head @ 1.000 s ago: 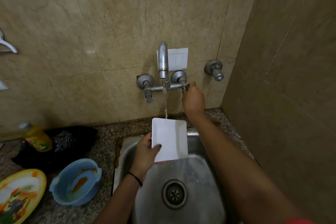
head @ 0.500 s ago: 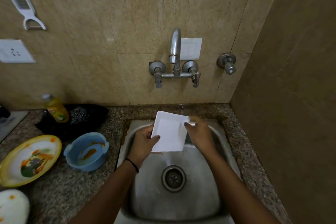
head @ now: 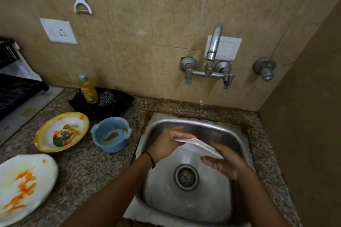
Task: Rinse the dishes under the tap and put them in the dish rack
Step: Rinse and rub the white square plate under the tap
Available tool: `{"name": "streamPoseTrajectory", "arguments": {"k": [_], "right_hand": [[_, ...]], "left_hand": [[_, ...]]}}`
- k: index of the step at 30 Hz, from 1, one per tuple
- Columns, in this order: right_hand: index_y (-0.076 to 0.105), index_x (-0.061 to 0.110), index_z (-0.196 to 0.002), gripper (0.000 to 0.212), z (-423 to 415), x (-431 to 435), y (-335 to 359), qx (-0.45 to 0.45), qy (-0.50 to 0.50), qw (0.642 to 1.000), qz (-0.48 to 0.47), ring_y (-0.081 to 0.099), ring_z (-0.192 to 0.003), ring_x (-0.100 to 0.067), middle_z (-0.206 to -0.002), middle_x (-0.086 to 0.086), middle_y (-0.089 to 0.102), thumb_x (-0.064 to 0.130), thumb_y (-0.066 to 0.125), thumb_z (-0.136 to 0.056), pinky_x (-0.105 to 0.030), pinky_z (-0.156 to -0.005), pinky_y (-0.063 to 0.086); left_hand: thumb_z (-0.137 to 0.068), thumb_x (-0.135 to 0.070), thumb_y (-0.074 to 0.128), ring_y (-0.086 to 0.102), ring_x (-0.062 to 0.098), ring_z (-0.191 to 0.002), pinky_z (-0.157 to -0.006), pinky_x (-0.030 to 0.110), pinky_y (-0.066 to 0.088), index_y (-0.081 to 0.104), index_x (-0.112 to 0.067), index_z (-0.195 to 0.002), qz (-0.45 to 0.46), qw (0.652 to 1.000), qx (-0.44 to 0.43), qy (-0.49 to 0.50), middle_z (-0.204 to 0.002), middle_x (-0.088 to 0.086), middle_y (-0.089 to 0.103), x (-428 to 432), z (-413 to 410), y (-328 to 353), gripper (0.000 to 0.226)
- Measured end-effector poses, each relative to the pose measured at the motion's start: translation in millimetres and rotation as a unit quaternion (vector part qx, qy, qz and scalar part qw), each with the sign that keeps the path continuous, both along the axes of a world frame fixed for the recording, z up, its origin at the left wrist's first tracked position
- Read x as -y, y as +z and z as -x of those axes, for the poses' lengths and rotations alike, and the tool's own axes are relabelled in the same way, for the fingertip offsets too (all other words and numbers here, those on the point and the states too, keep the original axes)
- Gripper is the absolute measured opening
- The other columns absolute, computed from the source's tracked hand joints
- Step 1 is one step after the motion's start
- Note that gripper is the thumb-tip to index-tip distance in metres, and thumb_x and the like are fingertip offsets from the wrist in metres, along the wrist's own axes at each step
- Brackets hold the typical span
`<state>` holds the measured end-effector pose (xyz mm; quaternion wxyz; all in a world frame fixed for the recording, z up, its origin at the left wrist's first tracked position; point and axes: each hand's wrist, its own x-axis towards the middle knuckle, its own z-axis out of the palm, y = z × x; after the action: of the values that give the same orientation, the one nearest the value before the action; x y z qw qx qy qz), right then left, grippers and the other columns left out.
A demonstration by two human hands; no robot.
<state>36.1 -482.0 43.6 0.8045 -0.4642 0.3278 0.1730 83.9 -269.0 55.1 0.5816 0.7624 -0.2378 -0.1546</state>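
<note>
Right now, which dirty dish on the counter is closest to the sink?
The blue bowl with the orange smear, right beside the sink's left rim. The yellow-rimmed plate and the white plate lie farther left.

Beige tiled wall (head: 129, 42) above speckled granite counter (head: 88, 162).

Three plates (head: 199, 148) (head: 61, 131) (head: 24, 186), one blue bowl (head: 113, 147), one bottle (head: 88, 89), one tap (head: 212, 51), two hands (head: 166, 143) (head: 227, 165).

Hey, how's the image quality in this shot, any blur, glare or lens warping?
Head view: dim, warm light; the white dish over the sink is motion-blurred; soft glare on the steel basin floor; the wide lens stretches the stained plate and the dark dish rack at the left edge.
</note>
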Motion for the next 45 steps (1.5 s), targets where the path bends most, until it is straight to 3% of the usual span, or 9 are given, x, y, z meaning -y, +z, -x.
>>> {"name": "streamPoseTrajectory", "arguments": {"k": [5, 9, 11, 15, 19, 26, 34, 39, 45], "right_hand": [[0.050, -0.008, -0.127, 0.046, 9, -35, 10, 0.034, -0.055, 0.992, -0.111, 0.068, -0.076, -0.023, -0.104, -0.025, 0.065, 0.012, 0.058, -0.086, -0.030, -0.058, 0.059], [0.062, -0.002, -0.116, 0.033, -10, -96, 44, 0.123, -0.099, 0.987, -0.036, 0.066, -0.092, -0.025, -0.111, -0.021, 0.067, 0.012, 0.062, -0.087, -0.035, -0.077, 0.057], [0.064, 0.002, -0.115, 0.028, -35, -143, 67, 0.175, -0.123, 0.976, 0.027, 0.065, -0.095, -0.024, -0.108, -0.015, 0.069, 0.013, 0.060, -0.089, -0.033, -0.081, 0.055], [0.063, 0.012, -0.110, 0.019, -106, -255, 116, 0.283, -0.125, 0.947, 0.091, 0.065, -0.080, -0.007, -0.087, 0.007, 0.073, 0.012, 0.054, -0.093, -0.020, -0.071, 0.055], [0.065, 0.018, -0.086, 0.015, -186, -390, 166, 0.348, 0.032, 0.934, 0.080, 0.063, -0.066, -0.007, -0.071, 0.009, 0.071, 0.016, 0.053, -0.094, -0.023, -0.057, 0.052], [0.057, 0.006, -0.082, 0.021, -298, -643, 208, 0.334, 0.255, 0.898, -0.133, 0.063, -0.080, -0.020, -0.088, -0.010, 0.064, 0.000, 0.042, -0.094, -0.032, -0.068, 0.057], [0.043, -0.012, -0.125, 0.029, -393, -817, 179, 0.272, 0.302, 0.914, 0.009, 0.055, -0.118, -0.034, -0.129, -0.024, 0.052, -0.005, 0.037, -0.097, -0.033, -0.080, 0.049], [0.043, -0.008, -0.120, 0.023, -418, -851, 164, 0.275, 0.316, 0.907, 0.043, 0.063, -0.090, -0.030, -0.109, -0.022, 0.056, -0.005, 0.041, -0.097, -0.026, -0.063, 0.054], [0.045, 0.001, -0.078, 0.021, -432, -854, 162, 0.260, 0.331, 0.900, 0.110, 0.061, -0.064, -0.028, -0.073, -0.017, 0.055, 0.001, 0.043, -0.098, -0.037, -0.080, 0.055]], "left_hand": [[-0.082, 0.006, 0.065, 0.032, -0.021, -0.125, -0.117, 0.021, 0.009, 0.067, -0.003, -0.112, -0.013, 0.999, 0.049, -0.008, -0.131, -0.010, 0.047, -31, -16, -9, 0.031], [-0.083, 0.014, 0.060, 0.044, 0.001, -0.128, -0.095, 0.008, 0.038, 0.050, -0.016, -0.134, 0.099, 0.986, -0.053, 0.125, -0.128, -0.013, 0.056, -74, -28, 13, 0.060], [-0.089, 0.012, 0.054, 0.064, -0.001, -0.090, -0.076, 0.016, 0.050, 0.038, -0.011, -0.144, 0.220, 0.945, -0.135, 0.202, -0.103, -0.016, 0.070, -113, -38, 36, 0.062], [-0.100, -0.014, 0.043, 0.069, 0.023, -0.089, -0.066, 0.038, 0.060, 0.045, -0.013, -0.135, 0.395, 0.847, -0.264, 0.239, -0.124, 0.011, 0.065, -224, -53, 93, 0.035], [-0.089, -0.007, 0.053, 0.073, 0.021, -0.085, -0.063, 0.036, 0.061, 0.061, -0.012, -0.115, 0.395, 0.862, -0.164, 0.271, -0.104, 0.007, 0.074, -354, -70, 141, 0.028], [-0.096, -0.001, 0.049, 0.070, 0.016, -0.089, -0.067, 0.025, 0.060, 0.057, 0.002, -0.112, 0.408, 0.778, -0.068, 0.473, -0.107, 0.009, 0.067, -569, -126, 184, 0.018], [-0.098, 0.002, 0.042, 0.060, 0.024, -0.082, -0.073, 0.027, 0.053, 0.053, 0.010, -0.089, 0.371, 0.750, -0.136, 0.531, -0.097, 0.017, 0.057, -718, -217, 165, 0.015], [-0.099, -0.002, 0.043, 0.059, 0.029, -0.089, -0.096, 0.047, 0.043, 0.052, 0.005, -0.092, 0.320, 0.755, -0.173, 0.546, -0.093, 0.019, 0.054, -751, -248, 146, 0.014], [-0.098, -0.005, 0.049, 0.059, 0.028, -0.074, -0.042, 0.034, 0.057, 0.050, 0.008, -0.102, 0.195, 0.793, -0.202, 0.540, -0.082, 0.016, 0.049, -761, -259, 141, 0.014]]}}
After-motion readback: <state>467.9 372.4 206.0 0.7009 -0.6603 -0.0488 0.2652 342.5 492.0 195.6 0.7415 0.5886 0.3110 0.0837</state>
